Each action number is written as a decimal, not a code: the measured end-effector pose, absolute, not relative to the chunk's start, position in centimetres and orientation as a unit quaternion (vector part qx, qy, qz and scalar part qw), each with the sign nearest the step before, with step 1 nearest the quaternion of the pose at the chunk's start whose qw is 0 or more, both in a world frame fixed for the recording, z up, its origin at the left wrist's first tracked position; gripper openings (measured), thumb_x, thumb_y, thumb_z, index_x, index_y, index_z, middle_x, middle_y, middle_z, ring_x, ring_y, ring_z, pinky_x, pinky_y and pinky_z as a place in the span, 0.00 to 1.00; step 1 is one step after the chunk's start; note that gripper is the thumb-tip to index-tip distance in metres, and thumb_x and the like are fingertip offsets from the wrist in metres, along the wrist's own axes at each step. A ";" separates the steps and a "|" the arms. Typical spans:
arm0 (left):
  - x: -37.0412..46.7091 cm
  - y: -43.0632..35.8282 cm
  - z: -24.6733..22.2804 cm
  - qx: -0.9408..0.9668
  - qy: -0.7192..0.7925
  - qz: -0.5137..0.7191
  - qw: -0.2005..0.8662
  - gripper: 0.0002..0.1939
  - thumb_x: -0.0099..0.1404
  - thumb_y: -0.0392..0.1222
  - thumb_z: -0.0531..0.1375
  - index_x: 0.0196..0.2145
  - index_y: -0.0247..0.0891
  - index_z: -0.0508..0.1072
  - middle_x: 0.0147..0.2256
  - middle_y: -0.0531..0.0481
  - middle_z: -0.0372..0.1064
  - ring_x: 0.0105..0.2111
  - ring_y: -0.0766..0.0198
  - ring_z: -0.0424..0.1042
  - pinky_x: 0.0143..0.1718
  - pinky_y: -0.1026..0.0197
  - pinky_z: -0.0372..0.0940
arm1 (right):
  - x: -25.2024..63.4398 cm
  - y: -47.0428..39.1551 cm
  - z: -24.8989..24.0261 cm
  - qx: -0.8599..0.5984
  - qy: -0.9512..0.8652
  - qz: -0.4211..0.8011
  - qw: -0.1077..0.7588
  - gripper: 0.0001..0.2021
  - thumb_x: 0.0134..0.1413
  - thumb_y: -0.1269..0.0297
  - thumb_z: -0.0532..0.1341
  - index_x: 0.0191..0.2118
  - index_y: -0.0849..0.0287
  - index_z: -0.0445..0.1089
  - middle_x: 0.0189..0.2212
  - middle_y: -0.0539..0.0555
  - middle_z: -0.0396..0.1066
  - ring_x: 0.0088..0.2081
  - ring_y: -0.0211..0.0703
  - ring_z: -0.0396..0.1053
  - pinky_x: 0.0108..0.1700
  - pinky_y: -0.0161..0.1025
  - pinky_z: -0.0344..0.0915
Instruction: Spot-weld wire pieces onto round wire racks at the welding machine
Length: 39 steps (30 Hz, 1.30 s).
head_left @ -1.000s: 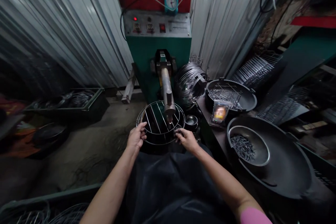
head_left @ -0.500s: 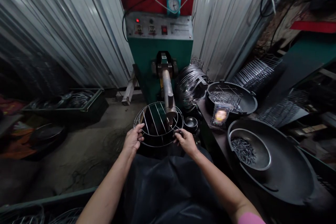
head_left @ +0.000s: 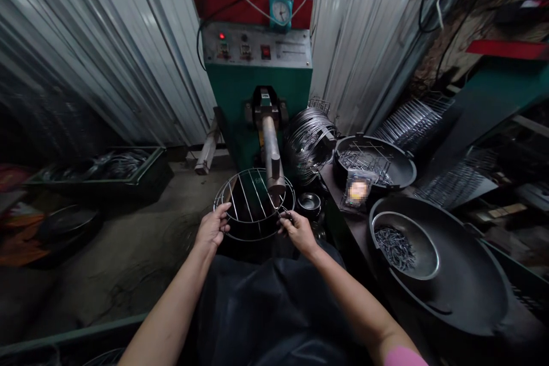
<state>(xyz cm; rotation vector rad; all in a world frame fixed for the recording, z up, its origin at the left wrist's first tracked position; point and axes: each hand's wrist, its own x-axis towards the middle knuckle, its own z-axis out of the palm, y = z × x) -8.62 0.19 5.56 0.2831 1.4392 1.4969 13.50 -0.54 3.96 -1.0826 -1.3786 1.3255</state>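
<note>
A round wire rack (head_left: 253,221), with parallel bars inside double rings, lies level under the machine's metal welding arm (head_left: 271,151). My left hand (head_left: 211,226) is closed on the rack's left rim, thumb on top. At the right front rim, my right hand (head_left: 297,231) is pinched on a short wire piece (head_left: 280,207), which reaches toward the arm's tip. The fingers partly hide this piece. Whether it touches the rack, I cannot tell.
Behind the rack stands a green machine (head_left: 257,77) with a lit red light. Wire rings (head_left: 309,140) hang at its right. A large pan (head_left: 467,274) holds a bowl (head_left: 422,243) of small metal pieces. Another pan (head_left: 403,168) holds wire parts. A bin (head_left: 103,182) sits left.
The whole view has shifted slightly. Both hands keep their grip, and the rack stays under the arm with little visible movement relative to it.
</note>
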 end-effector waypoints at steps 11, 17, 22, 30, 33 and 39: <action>-8.5 0.7 5.6 0.112 0.608 0.615 0.489 0.25 0.26 0.44 0.69 0.20 0.35 0.61 0.16 0.60 0.53 0.14 0.76 0.47 0.11 0.70 0.44 | 13.1 0.3 4.0 -0.438 -0.552 0.542 0.458 0.08 0.47 0.60 0.57 0.32 0.59 0.65 0.23 0.47 0.68 0.19 0.33 0.65 0.22 0.31 0.62; -8.6 0.9 5.8 0.122 0.618 0.610 0.481 0.23 0.27 0.44 0.68 0.20 0.35 0.60 0.16 0.60 0.53 0.13 0.76 0.47 0.12 0.69 0.44 | 13.3 0.1 3.9 -0.444 -0.564 0.523 0.459 0.07 0.48 0.61 0.56 0.31 0.59 0.65 0.22 0.47 0.68 0.19 0.33 0.65 0.22 0.31 0.61; -8.5 0.9 5.8 0.108 0.615 0.611 0.486 0.23 0.28 0.44 0.68 0.20 0.35 0.61 0.16 0.59 0.52 0.14 0.76 0.47 0.12 0.70 0.44 | 12.8 0.4 4.3 -0.456 -0.549 0.533 0.453 0.08 0.45 0.59 0.59 0.30 0.58 0.66 0.22 0.47 0.68 0.18 0.33 0.65 0.21 0.31 0.61; -8.8 0.6 5.7 0.098 0.612 0.611 0.493 0.25 0.27 0.46 0.70 0.21 0.35 0.62 0.16 0.59 0.53 0.14 0.75 0.48 0.11 0.70 0.43 | 20.2 -2.3 2.0 -0.514 -0.439 0.570 0.467 0.19 0.40 0.53 0.62 0.36 0.62 0.68 0.24 0.49 0.67 0.20 0.33 0.64 0.22 0.33 0.61; -8.8 0.4 5.9 0.104 0.597 0.607 0.514 0.26 0.29 0.47 0.71 0.23 0.36 0.61 0.16 0.61 0.50 0.14 0.76 0.45 0.11 0.71 0.43 | 24.9 -5.4 -1.2 -0.552 -0.412 0.616 0.383 0.19 0.39 0.55 0.62 0.35 0.63 0.68 0.24 0.49 0.66 0.20 0.32 0.63 0.21 0.31 0.58; -8.6 -0.3 6.4 0.107 0.601 0.610 0.506 0.26 0.29 0.42 0.70 0.22 0.37 0.58 0.15 0.62 0.48 0.14 0.77 0.44 0.11 0.71 0.43 | 26.5 -8.6 -4.6 -0.619 -0.427 0.563 0.344 0.17 0.44 0.61 0.56 0.43 0.60 0.62 0.22 0.45 0.64 0.16 0.30 0.58 0.18 0.29 0.50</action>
